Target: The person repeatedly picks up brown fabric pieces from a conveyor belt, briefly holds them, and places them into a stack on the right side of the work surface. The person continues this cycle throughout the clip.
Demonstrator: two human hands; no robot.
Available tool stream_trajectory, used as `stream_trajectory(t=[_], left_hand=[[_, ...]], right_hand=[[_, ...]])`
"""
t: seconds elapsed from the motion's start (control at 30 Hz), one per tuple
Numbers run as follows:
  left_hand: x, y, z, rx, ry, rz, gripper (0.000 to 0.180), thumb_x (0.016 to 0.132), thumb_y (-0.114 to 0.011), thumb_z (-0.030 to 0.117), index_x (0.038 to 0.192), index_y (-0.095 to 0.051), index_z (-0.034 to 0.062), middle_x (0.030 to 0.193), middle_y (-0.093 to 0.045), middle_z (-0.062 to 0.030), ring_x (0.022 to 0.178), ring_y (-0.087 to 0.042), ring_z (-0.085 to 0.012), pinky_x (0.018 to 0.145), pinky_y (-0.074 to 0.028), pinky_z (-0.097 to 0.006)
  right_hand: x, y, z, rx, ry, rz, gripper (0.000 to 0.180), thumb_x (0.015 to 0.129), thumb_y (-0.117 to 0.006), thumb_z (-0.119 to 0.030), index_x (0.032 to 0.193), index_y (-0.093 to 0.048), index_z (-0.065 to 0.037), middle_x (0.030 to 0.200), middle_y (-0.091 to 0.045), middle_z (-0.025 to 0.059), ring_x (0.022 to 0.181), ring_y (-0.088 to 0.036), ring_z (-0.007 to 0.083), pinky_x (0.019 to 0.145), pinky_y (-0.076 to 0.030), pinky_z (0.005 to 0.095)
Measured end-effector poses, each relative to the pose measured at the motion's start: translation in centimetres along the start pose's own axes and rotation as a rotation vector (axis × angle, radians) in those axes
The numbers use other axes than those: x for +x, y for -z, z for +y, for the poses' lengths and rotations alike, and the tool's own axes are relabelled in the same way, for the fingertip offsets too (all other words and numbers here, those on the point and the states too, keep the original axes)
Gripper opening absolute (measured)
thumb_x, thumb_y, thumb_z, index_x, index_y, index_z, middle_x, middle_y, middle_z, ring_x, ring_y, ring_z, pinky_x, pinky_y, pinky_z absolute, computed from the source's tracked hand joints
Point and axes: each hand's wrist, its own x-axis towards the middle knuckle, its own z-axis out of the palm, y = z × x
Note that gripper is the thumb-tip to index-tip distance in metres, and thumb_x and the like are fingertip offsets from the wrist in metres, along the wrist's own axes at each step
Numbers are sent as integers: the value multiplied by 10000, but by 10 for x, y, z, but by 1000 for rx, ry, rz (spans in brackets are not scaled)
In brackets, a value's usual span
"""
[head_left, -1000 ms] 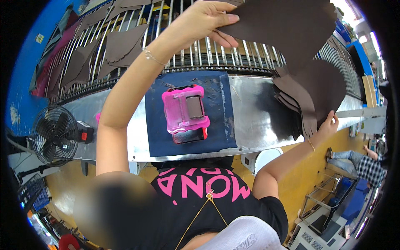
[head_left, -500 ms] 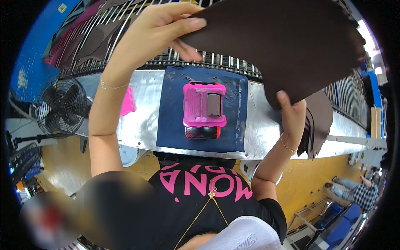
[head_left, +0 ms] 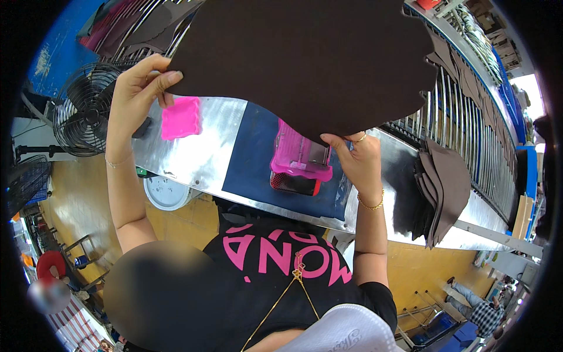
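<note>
One dark brown sheet [head_left: 305, 64], held at two points

Matte and plain, it is raised above the table [head_left: 205, 149], partly hiding the blue mat [head_left: 249, 155] and pink tray [head_left: 298, 154]. Its lower edge sweeps in a smooth curve to a rounded lobe; small notches break the right edge, and the top runs out of view. The left hand [head_left: 139, 89] pinches the left corner; the right hand [head_left: 359, 161] grasps the lobe.

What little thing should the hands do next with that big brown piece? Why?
Maybe lower the brown piece onto the metal rods. The left hand and right hand pinch its edge, holding it spread out. Other brown pieces already lie on those rods, while the blue mat has a pink holder on it.
</note>
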Motion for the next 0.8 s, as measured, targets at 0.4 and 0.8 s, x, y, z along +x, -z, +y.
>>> stream_trajectory(t=[0.4, 0.8], left_hand=[[-3, -82, -5, 123, 190, -373, 71, 822, -585, -32, 787, -523, -35, 671, -514, -22, 530, -566, -82, 444, -439, -229], [23, -185, 12, 266, -498, -631, 128, 750, -669, 121, 779, -601, 17, 722, -558, -106, 652, -576, -283, 573, -451, -343]], right_hand=[[-48, 48, 39, -244, -80, 10, 54, 734, -687, -25, 788, -686, -16, 705, -637, 139, 569, -592, 284, 543, -455, 330], [-140, 132, 47, -55, -509, 392, 143, 824, -676, -74, 742, -596, 12, 625, -474, -56, 576, -385, 32, 516, -315, 182]])
